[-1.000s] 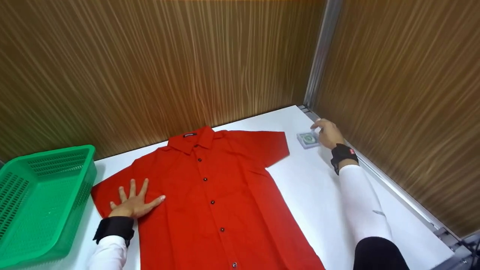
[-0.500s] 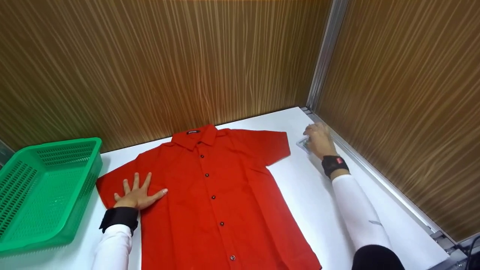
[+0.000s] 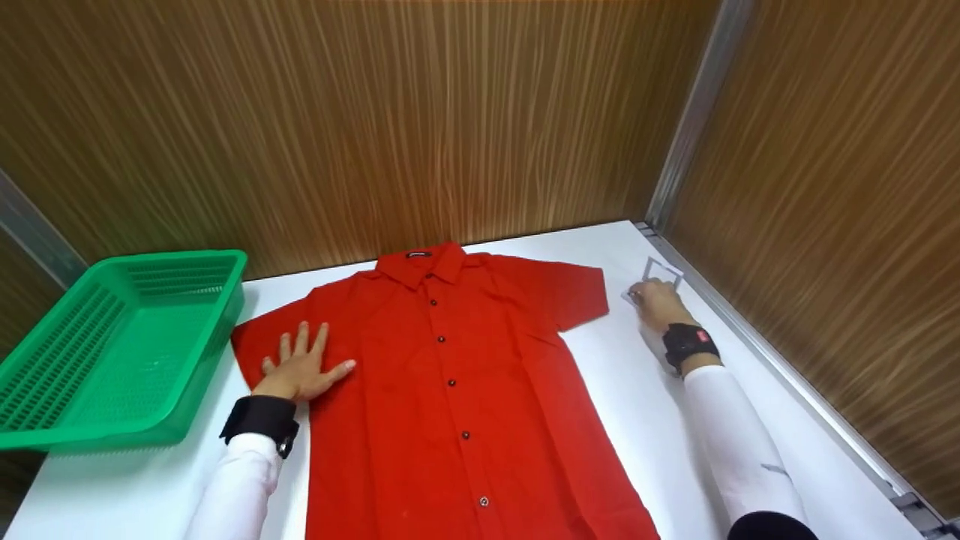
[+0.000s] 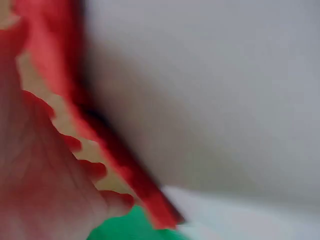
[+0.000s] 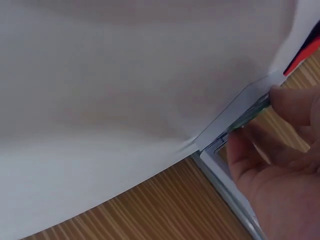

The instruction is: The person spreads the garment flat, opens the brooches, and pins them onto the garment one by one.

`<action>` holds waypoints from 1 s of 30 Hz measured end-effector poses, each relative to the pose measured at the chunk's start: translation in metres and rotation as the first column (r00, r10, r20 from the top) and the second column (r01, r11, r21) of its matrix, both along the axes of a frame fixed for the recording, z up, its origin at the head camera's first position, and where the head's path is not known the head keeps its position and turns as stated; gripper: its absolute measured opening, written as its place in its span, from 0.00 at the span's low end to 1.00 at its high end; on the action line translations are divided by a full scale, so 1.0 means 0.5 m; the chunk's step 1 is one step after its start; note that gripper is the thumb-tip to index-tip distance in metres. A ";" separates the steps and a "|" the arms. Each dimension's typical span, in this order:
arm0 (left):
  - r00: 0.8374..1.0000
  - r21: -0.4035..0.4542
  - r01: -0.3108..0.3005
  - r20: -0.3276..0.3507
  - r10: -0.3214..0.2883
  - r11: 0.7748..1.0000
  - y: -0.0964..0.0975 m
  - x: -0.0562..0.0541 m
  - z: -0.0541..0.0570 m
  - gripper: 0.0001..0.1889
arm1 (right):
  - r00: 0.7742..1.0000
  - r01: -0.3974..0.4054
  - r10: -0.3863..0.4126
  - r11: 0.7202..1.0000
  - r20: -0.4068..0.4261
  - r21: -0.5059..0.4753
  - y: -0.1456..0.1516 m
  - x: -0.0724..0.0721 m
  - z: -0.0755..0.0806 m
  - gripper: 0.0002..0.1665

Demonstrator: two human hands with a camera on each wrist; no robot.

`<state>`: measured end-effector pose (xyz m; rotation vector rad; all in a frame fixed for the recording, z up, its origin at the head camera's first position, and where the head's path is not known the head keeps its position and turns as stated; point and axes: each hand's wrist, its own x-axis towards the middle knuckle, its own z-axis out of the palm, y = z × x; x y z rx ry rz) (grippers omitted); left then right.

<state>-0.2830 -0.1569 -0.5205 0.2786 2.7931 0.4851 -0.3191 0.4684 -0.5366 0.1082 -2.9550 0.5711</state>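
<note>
A red short-sleeved button shirt (image 3: 450, 382) lies spread front up on the white table. My left hand (image 3: 300, 371) rests flat on the shirt near its left sleeve, fingers spread. At the far right, my right hand (image 3: 660, 304) is at a small clear case (image 3: 628, 298). The case's pale frame-like lid (image 3: 670, 262) is raised behind the fingers. In the right wrist view, thumb and fingers pinch a small, flat green thing (image 5: 250, 116) at the case; its exact kind cannot be made out. The left wrist view is blurred, showing the left hand (image 4: 42, 175) by the red cloth (image 4: 120, 155).
A green plastic basket (image 3: 199, 375) stands at the left, close to the shirt's left sleeve. Wood-grain panels (image 3: 375, 112) rise behind the table and on the right. A metal rail (image 3: 780, 367) runs along the table's right edge.
The case's lid has been opened, and my right hand has moved onto what lies in it. My left hand stays on the shirt. The head view has shifted a little to the left.
</note>
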 end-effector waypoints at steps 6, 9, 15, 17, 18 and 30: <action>0.948 0.158 0.305 -0.141 -0.284 0.939 0.149 0.136 0.036 0.43 | 0.989 0.095 -0.084 0.992 0.122 -0.082 0.040 0.014 0.029 0.24; 0.876 0.155 0.481 -0.121 -0.467 0.863 0.246 0.226 0.044 0.41 | 0.991 0.080 -0.076 0.996 0.113 -0.033 0.045 0.004 0.043 0.25; 0.644 -0.159 0.747 -0.069 -0.762 0.645 0.421 0.368 0.027 0.42 | 0.999 0.039 -0.039 0.999 0.008 0.011 0.021 0.002 0.054 0.24; 0.568 -0.204 0.804 -0.014 -0.823 0.559 0.464 0.392 0.013 0.41 | 0.997 -0.019 0.018 1.000 -0.071 -0.014 0.001 0.012 0.051 0.23; 0.539 -0.209 0.825 0.013 -0.842 0.525 0.480 0.402 0.005 0.40 | 0.993 -0.058 0.055 0.998 -0.106 -0.030 -0.012 0.017 0.049 0.21; 0.495 -0.252 0.860 0.201 -0.845 0.444 0.545 0.445 -0.029 0.54 | 0.913 -0.396 0.377 0.912 -0.158 -0.108 -0.242 0.033 0.089 0.21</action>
